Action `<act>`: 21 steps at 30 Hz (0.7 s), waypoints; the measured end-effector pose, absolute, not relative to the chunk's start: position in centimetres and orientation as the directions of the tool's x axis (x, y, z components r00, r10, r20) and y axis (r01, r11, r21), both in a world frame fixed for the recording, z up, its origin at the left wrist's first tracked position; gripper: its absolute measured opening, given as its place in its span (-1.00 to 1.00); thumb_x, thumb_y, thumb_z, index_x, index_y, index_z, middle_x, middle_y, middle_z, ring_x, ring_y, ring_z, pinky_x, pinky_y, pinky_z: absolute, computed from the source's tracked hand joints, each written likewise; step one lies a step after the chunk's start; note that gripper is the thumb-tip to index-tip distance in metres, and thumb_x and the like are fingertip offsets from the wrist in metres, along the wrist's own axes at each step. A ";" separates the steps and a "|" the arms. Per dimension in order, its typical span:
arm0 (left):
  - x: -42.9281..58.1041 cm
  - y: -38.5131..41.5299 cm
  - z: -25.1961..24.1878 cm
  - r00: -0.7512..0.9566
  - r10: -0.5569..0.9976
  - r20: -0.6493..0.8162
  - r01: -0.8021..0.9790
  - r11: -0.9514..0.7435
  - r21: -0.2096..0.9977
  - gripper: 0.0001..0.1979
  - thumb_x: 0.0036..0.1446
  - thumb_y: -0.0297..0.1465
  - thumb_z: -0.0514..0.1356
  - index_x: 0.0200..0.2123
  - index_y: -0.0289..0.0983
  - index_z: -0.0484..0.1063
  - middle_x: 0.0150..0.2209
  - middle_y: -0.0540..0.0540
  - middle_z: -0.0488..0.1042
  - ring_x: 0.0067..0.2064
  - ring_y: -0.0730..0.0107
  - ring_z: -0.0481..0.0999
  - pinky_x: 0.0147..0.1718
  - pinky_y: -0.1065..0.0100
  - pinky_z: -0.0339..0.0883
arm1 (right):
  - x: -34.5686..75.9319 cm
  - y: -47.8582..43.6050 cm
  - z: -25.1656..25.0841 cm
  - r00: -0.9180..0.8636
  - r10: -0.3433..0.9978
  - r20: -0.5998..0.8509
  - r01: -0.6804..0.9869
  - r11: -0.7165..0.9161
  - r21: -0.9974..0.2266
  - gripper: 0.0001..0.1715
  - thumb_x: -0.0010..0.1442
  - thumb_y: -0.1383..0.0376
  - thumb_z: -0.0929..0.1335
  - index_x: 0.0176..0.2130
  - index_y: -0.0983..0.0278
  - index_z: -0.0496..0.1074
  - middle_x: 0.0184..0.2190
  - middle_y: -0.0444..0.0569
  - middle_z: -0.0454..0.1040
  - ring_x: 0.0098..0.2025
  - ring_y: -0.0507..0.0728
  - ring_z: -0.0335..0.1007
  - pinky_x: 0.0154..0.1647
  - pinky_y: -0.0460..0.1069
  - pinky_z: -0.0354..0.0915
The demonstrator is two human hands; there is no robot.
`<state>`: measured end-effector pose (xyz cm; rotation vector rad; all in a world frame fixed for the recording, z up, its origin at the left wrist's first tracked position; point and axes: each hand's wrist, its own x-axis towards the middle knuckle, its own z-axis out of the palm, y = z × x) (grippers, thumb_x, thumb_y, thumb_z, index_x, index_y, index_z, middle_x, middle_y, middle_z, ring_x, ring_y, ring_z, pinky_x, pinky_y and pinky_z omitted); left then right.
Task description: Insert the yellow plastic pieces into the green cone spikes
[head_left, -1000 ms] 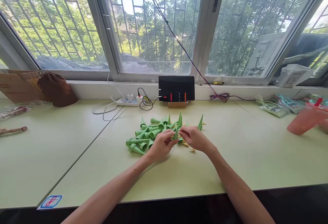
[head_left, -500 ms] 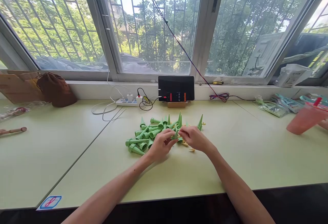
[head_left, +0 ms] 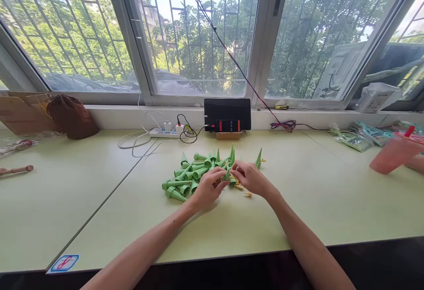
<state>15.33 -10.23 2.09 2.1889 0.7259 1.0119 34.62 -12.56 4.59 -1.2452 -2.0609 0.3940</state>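
My left hand (head_left: 208,188) pinches a green plastic cone-shaped spike (head_left: 227,175), which points upward at the near edge of the pile. Close beside it on the right, my right hand (head_left: 252,177) has its thumb and fingers pressed together; what they hold, if anything, is too small to make out. Several hollow green spikes (head_left: 180,184) with ribbed collars lie heaped to the left and behind my hands. More green spikes (head_left: 259,159) stand upright behind my right hand. Small yellow pieces (head_left: 248,194) are scattered under and near my right hand.
Behind the pile, a phone (head_left: 228,125) leans on a dark tablet (head_left: 243,108). A power strip (head_left: 164,132) with cables lies left of it. A brown drawstring bag (head_left: 73,117) sits far left; at far right is a pink drink cup (head_left: 392,155), a person's hand (head_left: 415,162) beside it.
My right hand's fingers have shifted very slightly beside the green spike. My left hand keeps its hold, and the pile looks the same.
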 end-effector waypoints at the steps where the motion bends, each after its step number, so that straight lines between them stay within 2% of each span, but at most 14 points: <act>1: 15.4 -10.2 2.1 0.552 0.693 0.465 0.220 -0.658 0.720 -0.83 0.24 -0.32 0.13 -0.36 -0.29 0.38 -0.26 -0.07 0.33 -0.46 0.55 0.29 -0.57 0.52 0.27 | 34.6 -12.6 4.6 -0.304 0.864 0.401 0.658 0.495 -0.568 -0.79 0.35 0.25 0.21 -0.33 0.22 0.31 -0.64 -0.25 0.27 -0.61 0.01 0.03 -0.43 -0.09 0.09; 6: 15.4 -10.1 2.0 0.508 0.738 0.445 0.210 -0.607 0.766 -0.84 0.25 -0.32 0.10 -0.29 -0.28 0.39 -0.29 -0.05 0.31 -0.50 0.57 0.32 -0.58 0.50 0.30 | 34.5 -12.6 4.5 -0.306 0.854 0.422 0.649 0.511 -0.563 -0.81 0.35 0.25 0.21 -0.27 0.21 0.35 -0.60 -0.22 0.33 -0.58 0.02 0.14 -0.40 -0.08 0.13; 9: 15.4 -10.0 1.9 0.479 0.761 0.437 0.180 -0.572 0.800 -0.84 0.25 -0.31 0.10 -0.27 -0.27 0.38 -0.32 -0.02 0.32 -0.51 0.57 0.36 -0.57 0.50 0.31 | 34.5 -12.6 4.5 -0.323 0.843 0.429 0.608 0.533 -0.589 -0.88 0.31 0.27 0.26 -0.17 0.22 0.37 -0.52 -0.17 0.41 -0.51 0.03 0.22 -0.38 -0.08 0.18; 12: 15.4 -9.9 1.9 0.467 0.775 0.426 0.167 -0.551 0.818 -0.84 0.25 -0.30 0.10 -0.24 -0.27 0.38 -0.36 0.01 0.34 -0.54 0.58 0.36 -0.60 0.52 0.29 | 34.6 -12.5 4.4 -0.341 0.836 0.430 0.566 0.548 -0.616 -0.86 0.28 0.30 0.29 -0.14 0.25 0.38 -0.43 -0.11 0.46 -0.43 0.05 0.30 -0.35 -0.08 0.22; 15: 15.4 -9.9 1.7 0.472 0.772 0.426 0.192 -0.562 0.805 -0.84 0.25 -0.30 0.10 -0.24 -0.27 0.38 -0.37 0.00 0.34 -0.52 0.56 0.36 -0.60 0.52 0.28 | 34.7 -12.4 4.4 -0.344 0.835 0.430 0.559 0.550 -0.620 -0.88 0.26 0.33 0.30 -0.18 0.27 0.41 -0.40 -0.08 0.46 -0.38 0.05 0.31 -0.33 -0.07 0.22; 21: 15.3 -10.0 1.6 0.490 0.743 0.456 0.259 -0.624 0.737 -0.84 0.25 -0.32 0.10 -0.34 -0.28 0.34 -0.37 0.00 0.24 -0.49 0.54 0.30 -0.58 0.51 0.26 | 34.8 -12.3 4.3 -0.359 0.840 0.407 0.599 0.542 -0.590 -0.90 0.27 0.37 0.29 -0.28 0.27 0.40 -0.46 -0.13 0.41 -0.42 0.04 0.24 -0.37 -0.08 0.17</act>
